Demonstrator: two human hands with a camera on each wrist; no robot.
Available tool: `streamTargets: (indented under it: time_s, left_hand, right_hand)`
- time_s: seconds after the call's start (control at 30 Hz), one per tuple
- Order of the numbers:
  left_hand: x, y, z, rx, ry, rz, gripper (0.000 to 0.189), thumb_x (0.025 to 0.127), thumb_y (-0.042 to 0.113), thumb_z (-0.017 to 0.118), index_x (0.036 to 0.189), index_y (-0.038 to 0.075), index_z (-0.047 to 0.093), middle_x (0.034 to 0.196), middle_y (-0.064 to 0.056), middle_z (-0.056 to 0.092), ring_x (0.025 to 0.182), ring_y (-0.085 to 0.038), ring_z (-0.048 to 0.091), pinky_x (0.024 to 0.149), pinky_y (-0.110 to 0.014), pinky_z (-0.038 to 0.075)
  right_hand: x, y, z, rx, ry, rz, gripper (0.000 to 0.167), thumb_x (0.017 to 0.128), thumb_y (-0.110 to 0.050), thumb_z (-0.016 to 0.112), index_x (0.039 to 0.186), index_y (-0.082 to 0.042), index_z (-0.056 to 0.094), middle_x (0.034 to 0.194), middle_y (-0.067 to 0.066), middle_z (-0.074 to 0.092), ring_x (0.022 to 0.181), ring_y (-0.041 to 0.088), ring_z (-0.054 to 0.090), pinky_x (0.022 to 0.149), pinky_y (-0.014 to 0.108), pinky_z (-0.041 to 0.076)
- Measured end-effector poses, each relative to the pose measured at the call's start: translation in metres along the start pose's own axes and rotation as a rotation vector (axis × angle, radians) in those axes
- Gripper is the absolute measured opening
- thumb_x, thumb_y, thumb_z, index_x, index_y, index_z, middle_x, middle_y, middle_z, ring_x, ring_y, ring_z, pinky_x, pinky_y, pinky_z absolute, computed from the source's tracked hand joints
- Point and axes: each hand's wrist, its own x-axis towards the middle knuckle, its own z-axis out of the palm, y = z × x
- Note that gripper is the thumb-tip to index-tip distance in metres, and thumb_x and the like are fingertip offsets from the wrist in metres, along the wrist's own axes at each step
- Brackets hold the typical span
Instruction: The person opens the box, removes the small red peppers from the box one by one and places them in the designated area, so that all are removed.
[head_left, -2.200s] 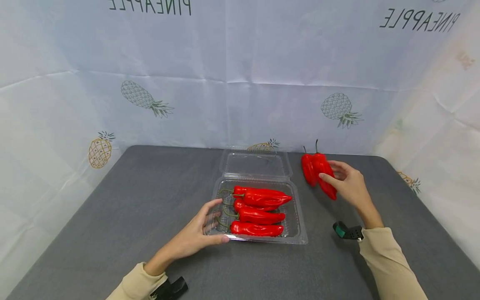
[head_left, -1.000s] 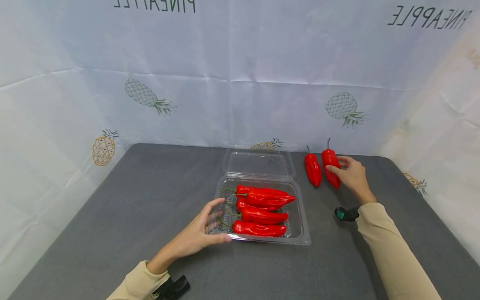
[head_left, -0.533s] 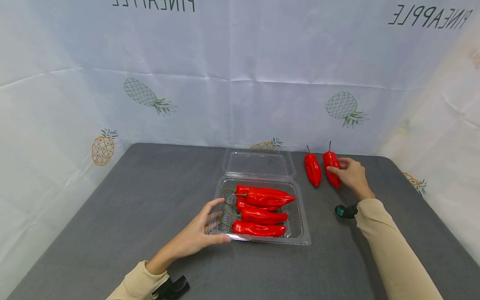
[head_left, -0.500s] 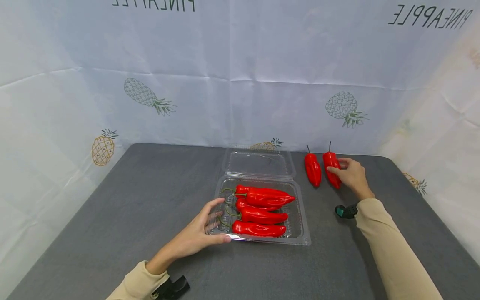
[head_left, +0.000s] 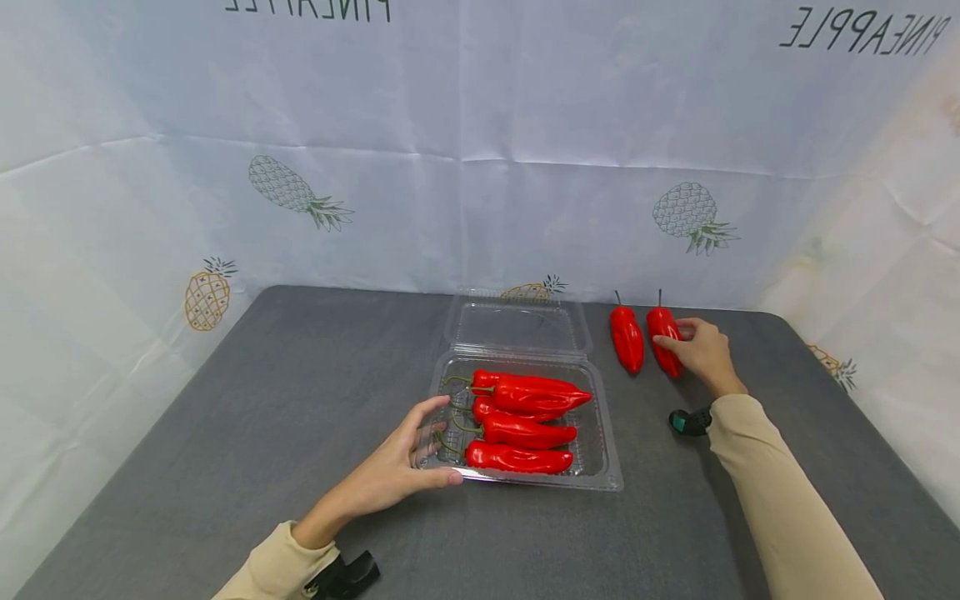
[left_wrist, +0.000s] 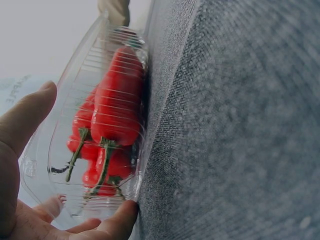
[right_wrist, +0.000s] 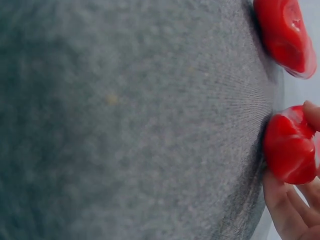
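In the head view, my right hand (head_left: 705,353) pinches a long red pepper (head_left: 663,337) between thumb and fingers at the table's far right. The pepper lies close against the table in the right wrist view. Just left of it, apart, rests another red pepper (head_left: 626,340). My left hand (head_left: 393,462) grips the near left corner of a clear plastic clamshell container (head_left: 606,467), thumb at the front rim and fingers along the left end. Several red peppers (head_left: 521,432) with green stems lie inside, stems pointing left; the left wrist view shows them through the clear wall (left_wrist: 117,100).
The container's clear lid (head_left: 517,325) is folded back toward the table's rear edge. Behind the grey table (head_left: 315,367) hangs a white curtain (head_left: 525,108) printed with pineapples. A black band (head_left: 690,422) is at the right wrist.
The right hand has shifted the pepper away from its neighbour, back and to the right, then slightly toward me, leaving a gap between the two. My left hand stays at the container.
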Motion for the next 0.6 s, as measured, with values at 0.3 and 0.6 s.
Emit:
streamTargets:
  time_s: [0.3,0.6]
  left_hand:
    - [-0.0005,0.0009,-0.0001,0.004,0.001,-0.016,0.092,0.086,0.021,0.078,0.155,0.012,0.018,0.165,-0.012,0.015,0.150,-0.039,0.026,0.118,-0.054,0.033]
    - [-0.0006,-0.0008,-0.0003,0.001,0.000,-0.010,0.092,0.086,0.021,0.078,0.155,0.012,0.018,0.165,-0.013,0.015,0.149,-0.040,0.027,0.117,-0.055,0.033]
  right_hand:
    - [0.0022,-0.0002,0.0026,-0.012,0.023,0.010,0.068,0.095,-0.035,0.062,0.139,0.014,0.042,0.132,0.040,0.052,0.116,0.050,0.056,0.093,0.056,0.055]
    - [0.0026,0.0006,0.0049,-0.015,0.008,0.003,0.068,0.099,-0.036,0.058,0.140,0.015,0.039,0.133,0.041,0.049,0.119,0.052,0.050,0.097,0.059,0.052]
